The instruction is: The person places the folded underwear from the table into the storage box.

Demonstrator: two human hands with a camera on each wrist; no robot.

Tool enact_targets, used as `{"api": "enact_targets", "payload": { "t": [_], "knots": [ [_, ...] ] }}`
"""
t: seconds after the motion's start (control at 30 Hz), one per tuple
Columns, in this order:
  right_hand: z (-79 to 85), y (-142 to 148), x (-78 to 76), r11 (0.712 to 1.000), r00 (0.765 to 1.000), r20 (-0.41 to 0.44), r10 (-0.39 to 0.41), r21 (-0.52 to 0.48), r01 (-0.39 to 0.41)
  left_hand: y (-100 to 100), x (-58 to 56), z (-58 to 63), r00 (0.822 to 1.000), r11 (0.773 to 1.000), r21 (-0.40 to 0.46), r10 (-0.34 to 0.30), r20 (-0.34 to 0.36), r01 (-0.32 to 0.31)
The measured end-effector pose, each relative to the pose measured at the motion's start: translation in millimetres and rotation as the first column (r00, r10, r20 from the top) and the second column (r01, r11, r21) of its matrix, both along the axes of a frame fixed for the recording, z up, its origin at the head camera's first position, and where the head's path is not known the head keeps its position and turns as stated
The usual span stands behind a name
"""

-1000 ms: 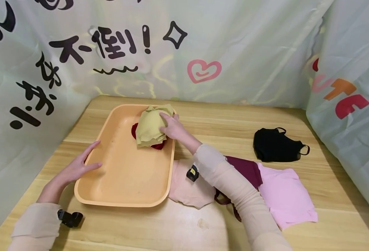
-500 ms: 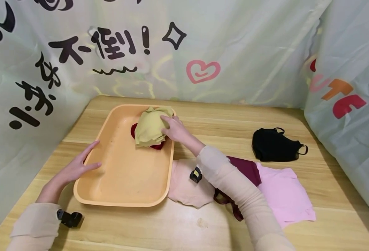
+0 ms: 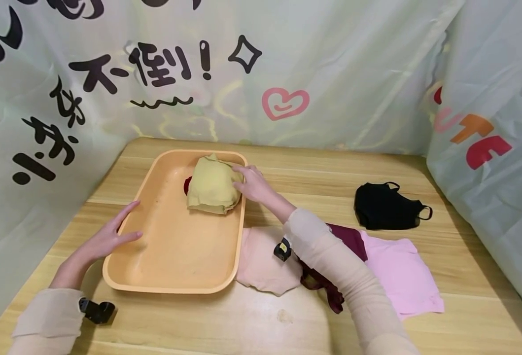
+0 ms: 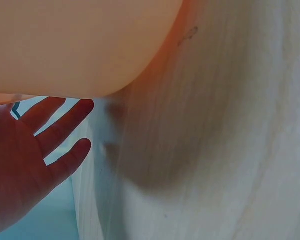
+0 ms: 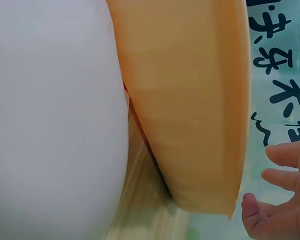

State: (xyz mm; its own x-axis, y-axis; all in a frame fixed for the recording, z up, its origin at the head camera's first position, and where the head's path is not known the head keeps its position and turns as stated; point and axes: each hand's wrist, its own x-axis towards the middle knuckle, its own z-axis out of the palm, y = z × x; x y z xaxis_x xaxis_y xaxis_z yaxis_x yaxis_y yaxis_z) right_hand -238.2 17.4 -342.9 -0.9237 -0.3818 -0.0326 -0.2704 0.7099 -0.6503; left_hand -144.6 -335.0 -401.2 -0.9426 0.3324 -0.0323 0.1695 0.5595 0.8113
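Note:
A folded yellow-green garment (image 3: 213, 185) lies in the far right corner of the shallow orange tray (image 3: 174, 290), over a dark red garment (image 3: 187, 186) that shows only at its left edge. My right hand (image 3: 255, 185) is at the tray's right rim, its thumb and fingertips right at the yellow-green garment's edge. In the right wrist view the fingers are spread loosely beside the tray wall (image 5: 190, 100). My left hand (image 3: 107, 239) rests at the tray's left rim, thumb over the edge. Its fingers (image 4: 65, 125) look straight under the rim in the left wrist view.
Right of the tray lie a pale pink garment (image 3: 267, 268), a maroon one (image 3: 351, 241) with straps, partly under my sleeve, and a bright pink one (image 3: 409, 276). A black strappy top (image 3: 385, 207) lies farther back. Printed curtains (image 3: 331, 74) stand behind the wooden table (image 3: 287, 160).
The yellow-green garment has shifted toward me and left, now covering most of the dark red one. My right hand has drawn slightly right. The left hand stays at the rim.

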Motion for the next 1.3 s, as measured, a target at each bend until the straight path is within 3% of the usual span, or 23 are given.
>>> {"api": "enact_targets", "payload": {
  "t": [0.3,0.57,0.93,1.3],
  "knots": [
    [1.5,15,5.3,0.998,0.999,-0.040,0.028,-0.060,-0.030,1,1.1,0.3,1.000,1.000,0.005,-0.001,-0.004,0.001],
    [0.7,33,9.8,0.997,0.999,-0.024,0.022,-0.070,-0.023,2,0.4,-0.5,1.000,1.000,-0.009,0.002,0.002,-0.002],
    [4.6,49,14.3,0.999,0.999,0.038,-0.032,-0.034,0.033,1,0.7,-2.1,1.000,1.000,-0.025,0.006,-0.017,-0.006],
    [7.2,67,16.8,0.993,0.994,0.072,-0.081,-0.083,0.087,-2,0.7,-3.1,0.999,1.000,-0.019,-0.004,-0.034,0.003]
  ]
}}
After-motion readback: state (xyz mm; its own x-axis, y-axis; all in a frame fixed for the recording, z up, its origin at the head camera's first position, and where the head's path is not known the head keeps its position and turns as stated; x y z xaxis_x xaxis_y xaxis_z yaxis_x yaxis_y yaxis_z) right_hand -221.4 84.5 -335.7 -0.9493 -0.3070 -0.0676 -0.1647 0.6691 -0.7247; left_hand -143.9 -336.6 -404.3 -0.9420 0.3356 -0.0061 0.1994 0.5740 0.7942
